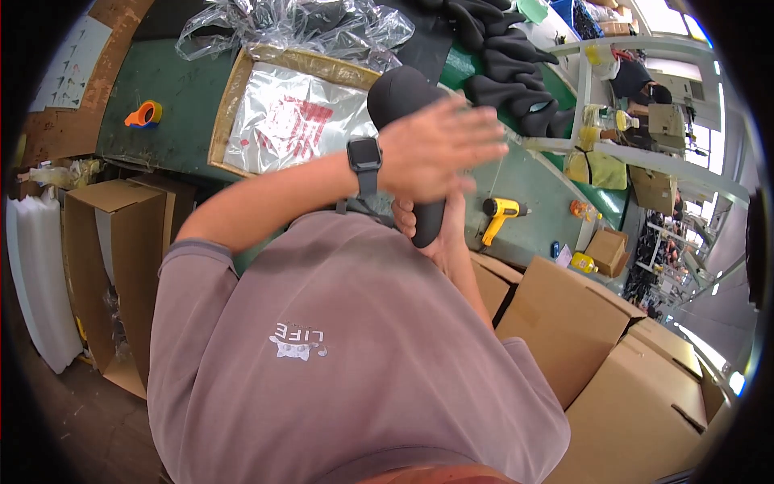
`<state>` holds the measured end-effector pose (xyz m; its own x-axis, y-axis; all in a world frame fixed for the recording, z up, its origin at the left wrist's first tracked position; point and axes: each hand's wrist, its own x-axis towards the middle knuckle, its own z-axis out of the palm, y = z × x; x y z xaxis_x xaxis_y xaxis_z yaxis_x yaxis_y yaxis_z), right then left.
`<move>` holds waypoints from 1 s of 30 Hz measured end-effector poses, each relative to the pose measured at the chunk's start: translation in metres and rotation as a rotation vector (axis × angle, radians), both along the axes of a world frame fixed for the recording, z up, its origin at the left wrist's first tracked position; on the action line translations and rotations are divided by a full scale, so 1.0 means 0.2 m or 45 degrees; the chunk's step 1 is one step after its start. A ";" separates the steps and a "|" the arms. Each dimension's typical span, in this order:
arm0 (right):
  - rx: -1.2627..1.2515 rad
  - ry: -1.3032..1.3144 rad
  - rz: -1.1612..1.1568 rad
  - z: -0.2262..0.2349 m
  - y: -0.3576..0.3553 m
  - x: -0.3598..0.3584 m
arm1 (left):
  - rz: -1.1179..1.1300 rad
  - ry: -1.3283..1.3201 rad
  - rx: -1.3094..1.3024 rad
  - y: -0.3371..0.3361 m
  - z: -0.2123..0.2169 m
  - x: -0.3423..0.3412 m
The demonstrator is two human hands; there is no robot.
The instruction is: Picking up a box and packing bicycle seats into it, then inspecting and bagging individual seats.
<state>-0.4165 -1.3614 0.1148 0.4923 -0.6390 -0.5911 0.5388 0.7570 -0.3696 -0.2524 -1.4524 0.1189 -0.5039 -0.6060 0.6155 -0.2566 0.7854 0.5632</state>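
Observation:
A matte black piece (pixel 401 95), round at its far end and narrower at its near end, is held in front of my chest. My right hand (pixel 451 230) wraps around the narrow near end, with fingertips showing on its left side. Across the middle of the piece lies my left hand (pixel 439 149), fingers stretched out toward the right and slightly smeared by motion. The left hand hides the middle of the piece; whether its palm touches the surface, I cannot tell. A dark watch (pixel 364 156) sits on my left wrist.
Behind my left forearm is an open carton (pixel 228 113) lined with a silver bag (pixel 282 121). Clear plastic film (pixel 298 28) and several black curved pieces (pixel 516 81) lie farther back. A yellow drill (pixel 501 216) and tape roll (pixel 147 114) rest on the green table. Cartons (pixel 556 323) stand right.

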 end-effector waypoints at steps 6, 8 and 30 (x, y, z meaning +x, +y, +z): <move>-0.045 0.108 -0.100 0.10 0.00 0.18 | 0.809 0.031 -0.432 -0.40 -0.14 0.38; -0.088 0.102 -0.131 0.13 0.01 0.25 | 0.826 0.461 0.163 -0.49 -0.24 0.47; -0.581 0.336 -0.010 0.24 0.23 0.43 | 0.623 0.454 0.571 -0.05 0.13 0.72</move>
